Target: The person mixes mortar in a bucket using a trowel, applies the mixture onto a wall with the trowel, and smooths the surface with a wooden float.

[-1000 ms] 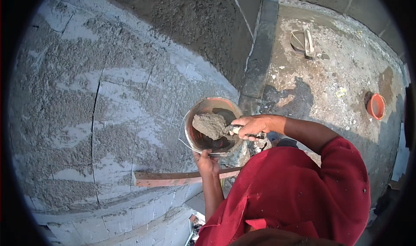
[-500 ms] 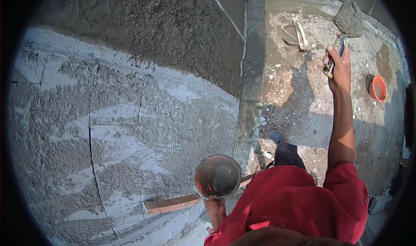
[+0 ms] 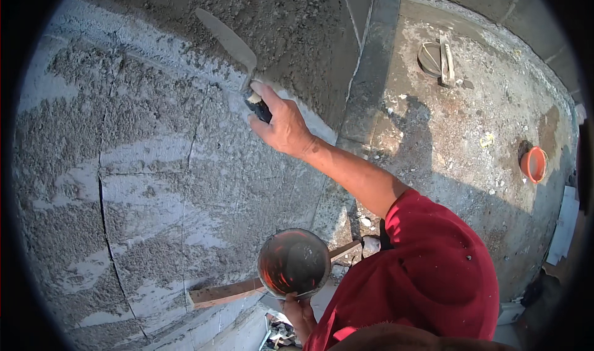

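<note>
My right hand (image 3: 281, 119) is closed round the handle of a trowel (image 3: 229, 38). Its long grey blade points up and left, over the wet mortar at the top of the block wall (image 3: 154, 196). No lump of mortar shows on the blade. At the lower middle, my left hand (image 3: 298, 311) grips the near rim of a bucket (image 3: 295, 261). Grey mortar lies inside it, with orange streaks of its wall showing through. Most of the left hand's fingers are hidden by the bucket.
A wooden beam (image 3: 226, 292) passes behind the bucket. On the debris-strewn floor (image 3: 470, 134) at right stand an orange bucket (image 3: 533, 164) and a round dark pan (image 3: 430, 59) beside a wooden float (image 3: 447, 59). A white board (image 3: 563, 221) lies at far right.
My right arm has swung from the upper right across to the wall at left. The big mortar lump that sat on the trowel no longer shows. The bucket has shifted slightly left and down in view.
</note>
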The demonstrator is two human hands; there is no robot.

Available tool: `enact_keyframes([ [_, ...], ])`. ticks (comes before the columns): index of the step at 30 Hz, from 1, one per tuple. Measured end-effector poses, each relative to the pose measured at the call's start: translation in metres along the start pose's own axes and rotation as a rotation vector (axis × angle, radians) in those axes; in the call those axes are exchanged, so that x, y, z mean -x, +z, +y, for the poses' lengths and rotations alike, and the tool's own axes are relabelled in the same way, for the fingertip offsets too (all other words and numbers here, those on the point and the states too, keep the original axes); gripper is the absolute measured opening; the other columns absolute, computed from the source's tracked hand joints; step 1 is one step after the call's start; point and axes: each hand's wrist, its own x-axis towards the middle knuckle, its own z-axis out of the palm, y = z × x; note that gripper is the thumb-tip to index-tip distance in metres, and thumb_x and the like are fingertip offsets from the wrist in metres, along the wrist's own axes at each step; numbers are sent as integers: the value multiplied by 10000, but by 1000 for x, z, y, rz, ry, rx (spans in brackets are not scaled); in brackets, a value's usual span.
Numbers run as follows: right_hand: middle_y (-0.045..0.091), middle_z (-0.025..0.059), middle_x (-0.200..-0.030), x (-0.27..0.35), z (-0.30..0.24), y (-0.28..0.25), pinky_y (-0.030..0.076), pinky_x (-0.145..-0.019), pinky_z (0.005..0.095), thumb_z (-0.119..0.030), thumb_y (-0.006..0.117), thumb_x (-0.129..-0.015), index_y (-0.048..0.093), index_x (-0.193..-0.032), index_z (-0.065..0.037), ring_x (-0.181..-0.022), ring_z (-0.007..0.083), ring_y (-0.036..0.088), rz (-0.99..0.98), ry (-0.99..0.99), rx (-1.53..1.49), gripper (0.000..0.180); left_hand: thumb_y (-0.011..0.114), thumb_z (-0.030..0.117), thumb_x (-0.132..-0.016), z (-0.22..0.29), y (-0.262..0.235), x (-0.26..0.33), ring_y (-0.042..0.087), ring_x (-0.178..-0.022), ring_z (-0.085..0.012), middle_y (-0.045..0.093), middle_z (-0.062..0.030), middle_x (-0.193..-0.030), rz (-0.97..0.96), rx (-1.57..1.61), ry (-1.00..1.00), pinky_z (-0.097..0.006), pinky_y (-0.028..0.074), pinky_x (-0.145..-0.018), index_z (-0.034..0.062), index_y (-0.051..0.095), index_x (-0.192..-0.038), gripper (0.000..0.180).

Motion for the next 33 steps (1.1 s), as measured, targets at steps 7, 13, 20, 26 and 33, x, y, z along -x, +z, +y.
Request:
enact_keyframes([
  [7, 732, 237, -1007, 118, -40, -78, 562, -803, 499, -206, 722, -920, 585, -1409, -91, -922, 386, 735, -1021, 207, 463, 520, 580, -62, -778, 46, 84, 11, 685, -1051, -290, 602, -149, -1287, -218, 53, 100, -423, 689, -751, 81, 445, -1429, 680],
  [13, 759, 187, -1010, 162, -44, -92, 579, -809, 521, -152, 659, -891, 708, -1216, -100, -981, 381, 749, -1302, 96, 968, 332, 502, -132, -769, 67, 136, 28, 662, -1097, -241, 588, -135, -1309, -395, -37, 323, -337, 617, -846, 43, 435, -1465, 721],
  [20, 737, 165, -892, 224, -31, -93, 563, -698, 459, -177, 636, -888, 664, -1358, -96, -837, 313, 744, -1427, 307, 683, 477, 557, -41, -791, 66, 159, 34, 691, -775, -153, 642, -75, -1131, -538, 10, 498, -259, 585, -535, 72, 510, -1366, 588],
  [26, 552, 30, -701, 258, -64, -119, 446, -478, 347, -150, 683, -852, 417, -1581, -67, -534, 142, 533, -1156, 1188, -21, 781, 569, -66, -779, 52, 145, 27, 689, -702, -159, 641, -70, -1133, -588, 61, 286, -263, 599, -440, 97, 511, -1371, 617],
  [33, 588, 29, -836, 272, -84, -149, 468, -491, 274, -50, 652, -859, 505, -1465, -50, -625, 98, 593, -696, 1219, -726, 624, 566, -98, -807, 51, 137, 4, 715, -854, -228, 633, -89, -1220, -520, 72, 112, -358, 672, -596, 127, 483, -1397, 638],
])
